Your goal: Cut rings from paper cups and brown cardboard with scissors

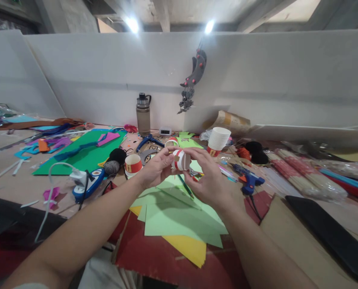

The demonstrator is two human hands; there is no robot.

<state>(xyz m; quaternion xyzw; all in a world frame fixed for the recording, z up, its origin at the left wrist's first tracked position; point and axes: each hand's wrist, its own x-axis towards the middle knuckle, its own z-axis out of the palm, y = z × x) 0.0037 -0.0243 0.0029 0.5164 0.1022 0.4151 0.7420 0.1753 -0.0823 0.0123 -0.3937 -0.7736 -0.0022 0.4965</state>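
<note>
Being grasped by fingers of the left hand (155, 170) and right hand (210, 176), eight o'clock from stacked cups (219, 139), the paper cup (181, 160), likely light and crushable, is best gripped by its rim.

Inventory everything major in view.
Cylindrical paper cup: 1, white and red, centre
Other paper cups: several, white and red, around it
Rectangular paper sheets: several, pale green, below
Plastic glue gun: 1, blue, right
Cylindrical plastic bottle: 1, brown, at back
Flat craft sheet: 1, green, left
Plastic power strip: 1, blue, left
Crescent hanging ornament: 1, grey, top
Craft scraps: many, mixed, left
Left hand: 1, bare, on cup
Right hand: 1, bare, on cup
</note>
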